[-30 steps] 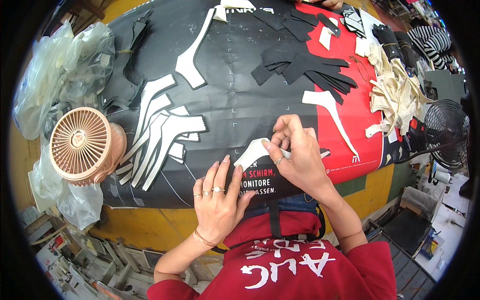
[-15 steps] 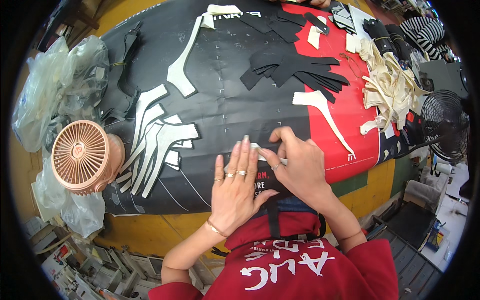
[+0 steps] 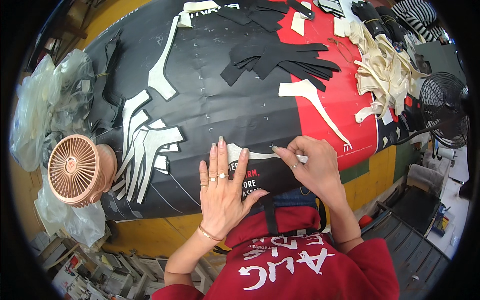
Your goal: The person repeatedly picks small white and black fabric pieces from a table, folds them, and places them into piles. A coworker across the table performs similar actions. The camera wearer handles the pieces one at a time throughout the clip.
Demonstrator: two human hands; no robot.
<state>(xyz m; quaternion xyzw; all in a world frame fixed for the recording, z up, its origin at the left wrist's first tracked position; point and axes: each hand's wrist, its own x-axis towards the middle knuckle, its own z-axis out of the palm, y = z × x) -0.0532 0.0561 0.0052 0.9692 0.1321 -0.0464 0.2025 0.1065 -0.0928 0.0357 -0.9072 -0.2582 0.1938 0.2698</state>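
Near the table's front edge lies a curved, off-white fabric piece [image 3: 259, 156]. Over its wide end my left hand [image 3: 220, 192] rests flat, fingers stretched out and slightly spread, hiding part of it. My right hand [image 3: 317, 165] pinches its narrow tail between thumb and fingers; a bit of white shows beneath them. To the left is a fanned stack of similar white pieces with dark backing [image 3: 150, 150]. Farther off lie one long white piece [image 3: 162, 70], another white piece [image 3: 312, 95] on the red area, and a pile of black cut pieces [image 3: 280, 60].
A pink fan [image 3: 75, 170] stands at the left edge beside clear plastic bags [image 3: 55, 100]. Dark strips [image 3: 110, 75] lie behind it. At right are a heap of cream fabric strips [image 3: 387, 75] and a black fan [image 3: 442, 102]. The table cover [image 3: 235, 110] is black and red.
My left hand has slid left and my right hand a little right, so more of the white piece shows between them. The whole view has shifted slightly.
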